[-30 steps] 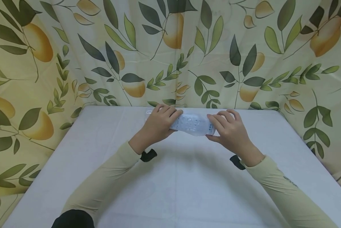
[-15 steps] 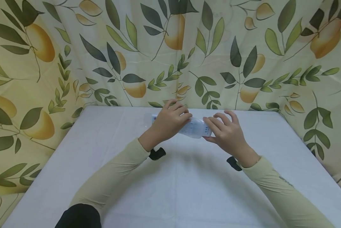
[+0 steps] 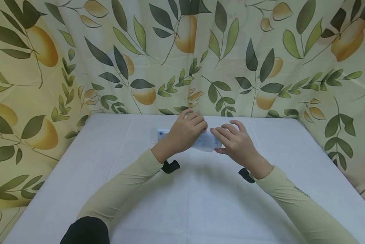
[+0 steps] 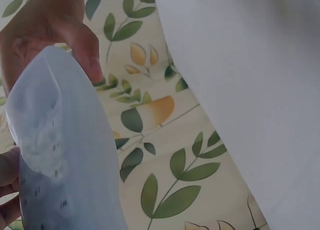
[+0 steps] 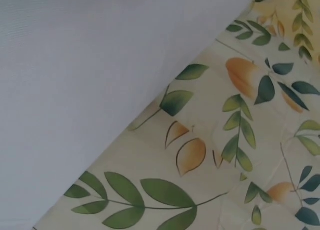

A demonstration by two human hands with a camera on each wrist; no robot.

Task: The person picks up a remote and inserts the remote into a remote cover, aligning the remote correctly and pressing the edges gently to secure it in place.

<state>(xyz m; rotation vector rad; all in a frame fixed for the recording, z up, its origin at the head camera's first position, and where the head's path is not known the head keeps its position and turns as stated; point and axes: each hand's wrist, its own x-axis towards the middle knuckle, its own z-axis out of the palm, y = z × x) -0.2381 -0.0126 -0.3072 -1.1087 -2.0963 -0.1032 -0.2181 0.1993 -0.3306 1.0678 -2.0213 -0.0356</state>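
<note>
A soft whitish plastic packet with blue print (image 3: 204,144) is held up near the far edge of the table, lying crosswise. My left hand (image 3: 186,133) grips it around the middle from above, and its left end sticks out beyond the wrist. At the right end, my right hand (image 3: 235,144) pinches the packet between thumb and fingers. The left wrist view shows the packet (image 4: 75,140) close up, bulging and creased, with fingertips along its side and a hand at its narrow end. What the packet holds cannot be made out. Neither hand shows in the right wrist view.
A white cloth (image 3: 185,203) covers the table. Behind and beside it hangs a curtain printed with fruit and leaves (image 3: 158,67), close to the table's far edge. Dark straps or mounts (image 3: 170,166) sit under both wrists.
My left hand has slid rightward along the packet, closer to the right hand, baring more of the packet's left end. My right hand and the packet have shifted slightly left and toward me.
</note>
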